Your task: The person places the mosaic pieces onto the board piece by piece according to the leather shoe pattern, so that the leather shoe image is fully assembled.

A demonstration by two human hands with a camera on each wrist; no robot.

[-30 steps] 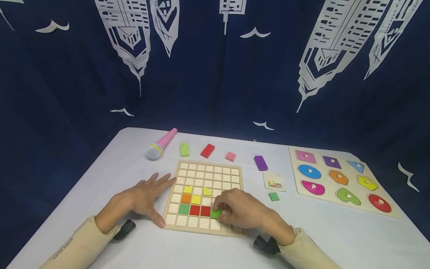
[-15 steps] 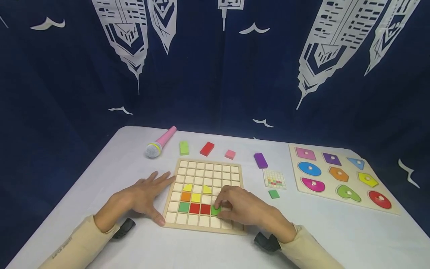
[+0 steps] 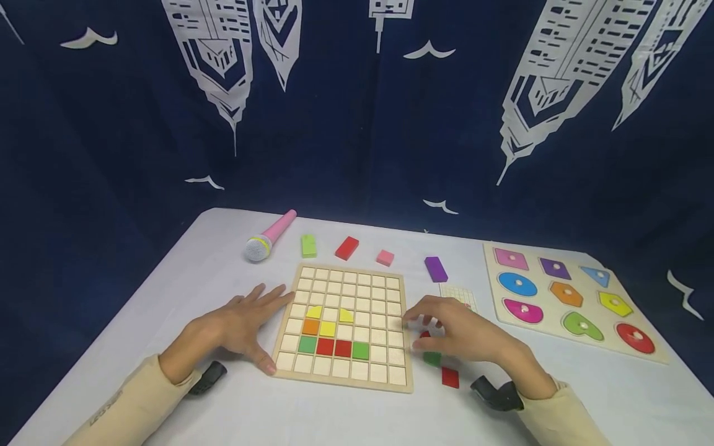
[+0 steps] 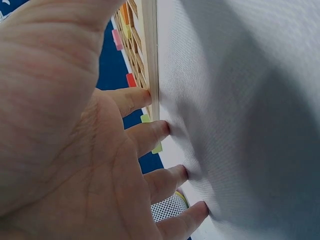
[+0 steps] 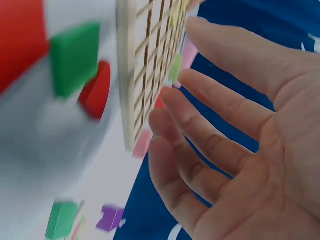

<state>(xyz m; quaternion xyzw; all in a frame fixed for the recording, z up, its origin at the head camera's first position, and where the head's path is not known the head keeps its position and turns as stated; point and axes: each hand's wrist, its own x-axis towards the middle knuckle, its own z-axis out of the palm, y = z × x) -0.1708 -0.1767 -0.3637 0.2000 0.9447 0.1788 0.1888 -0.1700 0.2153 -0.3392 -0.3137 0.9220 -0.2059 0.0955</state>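
Note:
A wooden grid board (image 3: pixel 346 383) lies on the table, with coloured tiles in its cells. Among them are an orange tile (image 3: pixel 311 326), two red tiles and a green tile (image 3: pixel 361 350) ending the row. My left hand (image 3: pixel 240 328) is spread at the board's left edge, its thumb at the near corner. Just off the right edge hovers my right hand (image 3: pixel 457 328), fingers loosely bent around nothing. Below it lie a green tile (image 5: pixel 75 59), a red piece with a curved edge (image 5: pixel 96 91) and a red square tile (image 3: pixel 450 378).
Behind the board are a pink microphone (image 3: pixel 271 236) and lime (image 3: pixel 308 246), red (image 3: pixel 347 248), pink (image 3: pixel 385 257) and purple (image 3: pixel 436 269) blocks. A pattern card (image 3: pixel 460 293) is partly covered by my right hand. A shape puzzle (image 3: pixel 535 328) lies at the right.
My right hand has let go of the green tile, which stays in its cell, and moved right off the board. Loose red and green pieces have come into view. The left hand stays put.

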